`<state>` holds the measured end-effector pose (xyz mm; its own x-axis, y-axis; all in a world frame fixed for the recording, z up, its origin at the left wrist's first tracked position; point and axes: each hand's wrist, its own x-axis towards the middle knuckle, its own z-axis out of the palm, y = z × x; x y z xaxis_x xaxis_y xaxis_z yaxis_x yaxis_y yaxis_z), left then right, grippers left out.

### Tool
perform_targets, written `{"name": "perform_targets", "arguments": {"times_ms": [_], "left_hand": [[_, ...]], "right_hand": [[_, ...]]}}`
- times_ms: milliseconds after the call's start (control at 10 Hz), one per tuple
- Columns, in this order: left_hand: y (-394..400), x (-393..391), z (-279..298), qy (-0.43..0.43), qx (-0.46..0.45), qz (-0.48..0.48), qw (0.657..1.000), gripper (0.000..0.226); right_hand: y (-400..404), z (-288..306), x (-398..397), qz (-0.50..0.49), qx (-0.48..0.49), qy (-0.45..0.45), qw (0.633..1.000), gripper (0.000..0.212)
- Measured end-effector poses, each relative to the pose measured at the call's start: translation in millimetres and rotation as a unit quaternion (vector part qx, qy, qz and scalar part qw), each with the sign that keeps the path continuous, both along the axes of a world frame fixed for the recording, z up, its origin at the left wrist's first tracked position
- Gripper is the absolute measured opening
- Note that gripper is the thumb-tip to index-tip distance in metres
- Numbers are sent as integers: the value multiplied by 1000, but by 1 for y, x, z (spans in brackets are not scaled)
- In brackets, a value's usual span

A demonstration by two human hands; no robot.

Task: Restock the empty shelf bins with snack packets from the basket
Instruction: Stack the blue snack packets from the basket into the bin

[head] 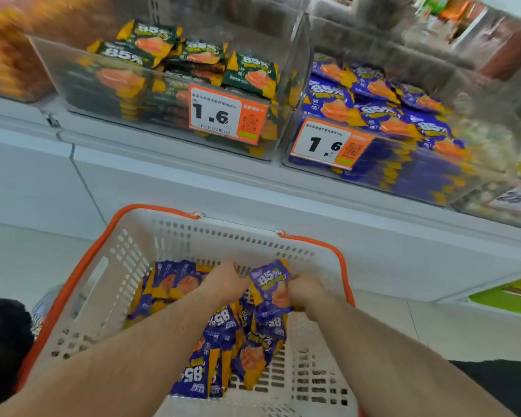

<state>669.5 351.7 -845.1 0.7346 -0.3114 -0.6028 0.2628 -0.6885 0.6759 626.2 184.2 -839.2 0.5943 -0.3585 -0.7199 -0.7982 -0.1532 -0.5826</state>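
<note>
White shelf ledge (175, 176) spans the frame from 9 to 3 o'clock. Directly on it: clear plastic bin of dark green snack packets (169, 94) at 12 o'clock; touching it at 2 o'clock, clear plastic bin of purple snack packets (382, 136). Each front carries an orange-and-white price tag.

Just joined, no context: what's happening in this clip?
A person is restocking snacks. Both hands are down in the white basket: the right hand grips a purple packet, and the left hand reaches into the loose purple packets. The purple shelf bin above already holds many.
</note>
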Motion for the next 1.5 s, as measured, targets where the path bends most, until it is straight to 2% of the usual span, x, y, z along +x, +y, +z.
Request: {"name": "perform_targets", "arguments": {"times_ms": [100, 200, 300, 400, 500, 600, 700, 800, 900, 1000, 1100, 1200, 1300, 1400, 1500], "left_hand": [[-5, -11, 20, 54, -59, 75, 994, 20], [-15, -15, 40, 40, -171, 135, 975, 17], [-25, -20, 70, -26, -260, 194, 946, 14], [-35, -17, 97, -85, -294, 198, 931, 23], [-43, -16, 134, -118, -351, 185, 910, 20], [-53, -17, 165, -202, -384, 142, 890, 19], [-63, -7, 177, -378, -326, 91, 862, 20], [-69, 13, 183, -636, -123, 24, 762, 55], [-76, 30, 201, -688, 39, -45, 723, 81], [-80, 46, 202, -605, 157, -114, 772, 91], [-79, 48, 192, -592, 202, -129, 769, 95], [-80, 49, 186, -601, 197, -115, 766, 93], [-81, 49, 186, -606, 192, -110, 764, 91], [-81, 49, 186, -599, 188, -113, 770, 90], [-82, 48, 187, -601, 183, -110, 770, 89]], "right_hand": [[4, 36, -6, 17, 10, -69, 997, 29], [2, 63, -8, 5, -8, -133, 991, 41], [1, 100, -13, -16, -11, -213, 977, 36], [-2, 139, -18, -55, -8, -297, 953, 29], [-8, 168, -22, -107, -7, -373, 921, 28], [-20, 190, -19, -121, -23, -416, 901, 24], [-44, 214, -3, -152, -56, -456, 875, 27], [-70, 246, 19, -208, -98, -475, 849, 28], [-78, 281, 31, -223, -29, -488, 843, 30], [-80, 288, 44, -92, -340, -291, 890, 36], [-102, 273, 72, -98, -313, -274, 904, 44], [-101, 259, 80, 4, -411, -240, 879, 30], [-98, 267, 85, -199, -161, -335, 907, 13], [-96, 265, 89, -140, -204, -326, 912, 31], [-106, 256, 94, -93, -240, -290, 922, 29]]}}
